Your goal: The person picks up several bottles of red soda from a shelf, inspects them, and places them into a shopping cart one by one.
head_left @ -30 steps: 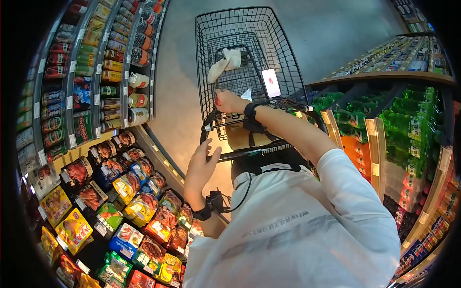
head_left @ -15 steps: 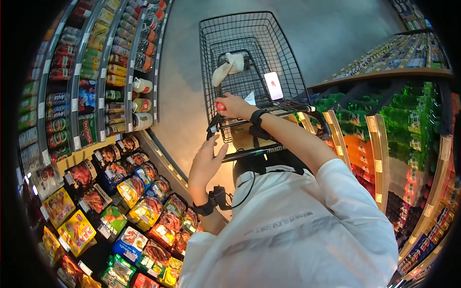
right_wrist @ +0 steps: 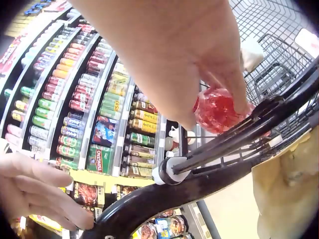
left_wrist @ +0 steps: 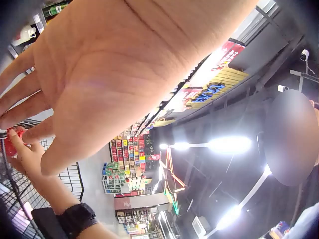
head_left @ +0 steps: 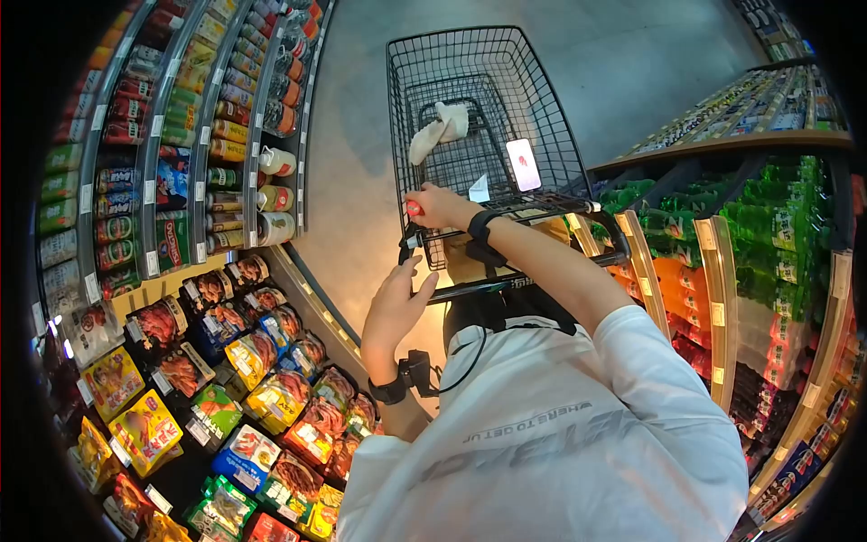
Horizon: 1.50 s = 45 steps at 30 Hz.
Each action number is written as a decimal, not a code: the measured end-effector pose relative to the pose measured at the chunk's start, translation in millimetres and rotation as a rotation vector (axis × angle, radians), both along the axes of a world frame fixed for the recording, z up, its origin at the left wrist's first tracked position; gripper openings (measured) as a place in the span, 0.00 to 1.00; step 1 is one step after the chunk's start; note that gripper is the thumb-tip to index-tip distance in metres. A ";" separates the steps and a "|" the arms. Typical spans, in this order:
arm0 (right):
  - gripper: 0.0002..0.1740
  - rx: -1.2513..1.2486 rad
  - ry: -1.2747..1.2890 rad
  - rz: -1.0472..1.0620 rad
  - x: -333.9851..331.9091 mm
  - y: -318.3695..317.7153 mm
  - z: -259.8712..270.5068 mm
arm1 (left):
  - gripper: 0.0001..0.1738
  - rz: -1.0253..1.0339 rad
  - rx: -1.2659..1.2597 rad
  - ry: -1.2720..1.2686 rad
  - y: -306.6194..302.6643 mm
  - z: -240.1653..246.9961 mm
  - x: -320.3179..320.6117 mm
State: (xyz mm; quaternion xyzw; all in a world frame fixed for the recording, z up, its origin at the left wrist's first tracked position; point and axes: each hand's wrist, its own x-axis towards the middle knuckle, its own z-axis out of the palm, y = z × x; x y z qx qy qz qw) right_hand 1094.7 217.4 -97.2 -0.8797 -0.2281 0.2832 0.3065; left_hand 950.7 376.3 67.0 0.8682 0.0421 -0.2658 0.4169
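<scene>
Left hand (head_left: pixel 393 307): fingers extended, gripping nothing, beside the left end of the cart handle (head_left: pixel 492 285); contact cannot be confirmed. Red item (right_wrist: pixel 214 110): at the basket's near left corner, grasped by the right hand (head_left: pixel 442 206) (its wrapping looks glossy). White cloth (head_left: pixel 440 134) lies toward the left edge, phone (head_left: pixel 523 165) toward the right. Step in hand, as judged: holding the item at the basket. The next move calls for a secure grip, clear of the rim.
</scene>
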 end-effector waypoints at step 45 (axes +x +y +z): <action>0.39 0.051 -0.985 -1.909 -472.9 -530.1 54.9 | 0.30 -0.767 -0.097 -0.049 -242.1 25.2 -85.2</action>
